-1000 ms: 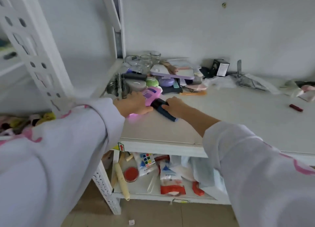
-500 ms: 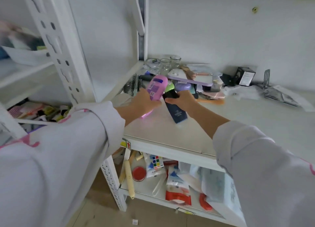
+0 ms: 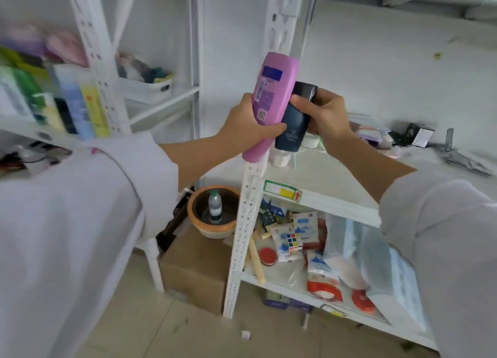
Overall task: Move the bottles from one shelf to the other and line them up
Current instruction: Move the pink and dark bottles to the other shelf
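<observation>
While both bottles are up in the air in front of the white upright, the left hand [image 3: 250,123] has its fingers wrapped tight around the pink bottle [image 3: 269,104], and the right hand [image 3: 325,118] is clamped on the dark blue tube [image 3: 294,123]. Both stand roughly upright, touching. Left shelf unit [image 3: 161,99] lies off to the left, so I'd guess the pink one gets there first.
</observation>
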